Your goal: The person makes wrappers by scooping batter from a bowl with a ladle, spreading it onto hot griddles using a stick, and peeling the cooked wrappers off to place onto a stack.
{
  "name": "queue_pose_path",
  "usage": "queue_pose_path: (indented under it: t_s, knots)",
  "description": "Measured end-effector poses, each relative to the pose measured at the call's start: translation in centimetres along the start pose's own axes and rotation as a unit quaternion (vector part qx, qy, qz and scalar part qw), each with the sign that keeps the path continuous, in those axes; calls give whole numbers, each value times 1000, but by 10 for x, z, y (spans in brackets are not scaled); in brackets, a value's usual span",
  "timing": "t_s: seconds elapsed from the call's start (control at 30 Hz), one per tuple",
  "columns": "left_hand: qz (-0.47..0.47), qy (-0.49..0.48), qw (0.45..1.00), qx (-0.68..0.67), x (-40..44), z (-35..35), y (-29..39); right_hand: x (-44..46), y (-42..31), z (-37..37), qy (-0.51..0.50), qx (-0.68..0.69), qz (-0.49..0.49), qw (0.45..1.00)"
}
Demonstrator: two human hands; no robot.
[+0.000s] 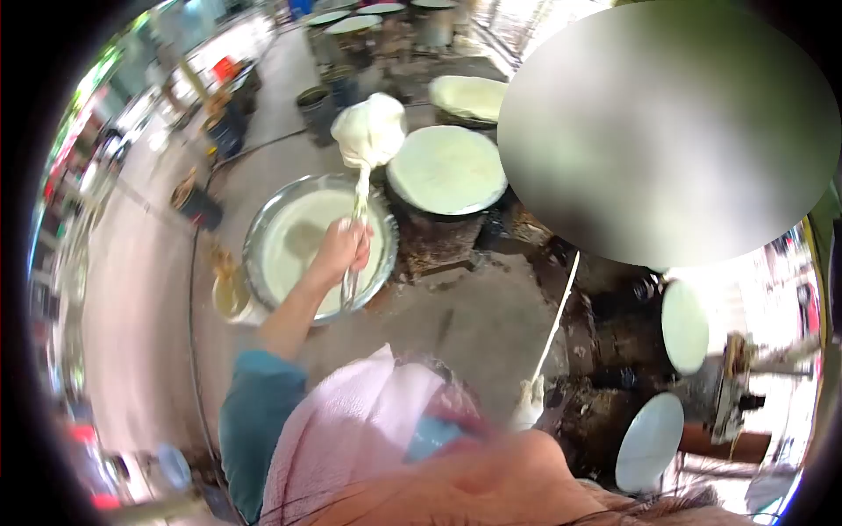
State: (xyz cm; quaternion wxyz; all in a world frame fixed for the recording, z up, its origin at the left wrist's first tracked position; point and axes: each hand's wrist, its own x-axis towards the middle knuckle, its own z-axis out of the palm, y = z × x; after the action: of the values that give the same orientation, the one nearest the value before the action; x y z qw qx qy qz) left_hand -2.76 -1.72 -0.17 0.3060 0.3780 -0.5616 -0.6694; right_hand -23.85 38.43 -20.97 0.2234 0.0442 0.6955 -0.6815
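My left hand [342, 250] is closed around the handle of a stick. At the stick's far end is a bulky, rounded white bundle [370, 130], like wrapped cloth, with a twisted neck below it. Both are held over a wide metal basin [254, 230] of creamy white liquid. A pale jug [231, 296] sits against the basin's near left side. Low at right, a white shape that looks like my gloved right hand [529, 403] is closed on the lower end of a thin white stick [559, 320]. Its fingers are blurred.
Beyond the basin stands a stove with a round white top [447, 171], and another pale round top [469, 96] behind it. More round tops [685, 326] [650, 442] line the right side. Dark buckets [195, 203] stand on the floor at left. A grey blur covers the upper right.
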Motion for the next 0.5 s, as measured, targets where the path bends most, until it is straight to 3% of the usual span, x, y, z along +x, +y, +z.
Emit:
queue_pose_path:
  t_s: [0.1, 0.2, 0.27, 0.37, 0.5]
  knots:
    - [-34, -174, 984, 1, 14, 57, 14, -9, 9, -35, 64, 32, 4, 997]
    - [-157, -349, 922, -53, 47, 134, 2, -24, 14, -70, 149, 75, -37, 985]
    - [-245, -442, 860, -67, 57, 196, -27, -34, 34, -106, 200, 104, -49, 973]
    - [-398, -559, 722, -87, 46, 306, -70, -47, 75, -168, 288, 147, -60, 944]
    - [-430, -641, 635, 21, -20, 455, -98, -73, 73, -212, 439, 184, -56, 878]
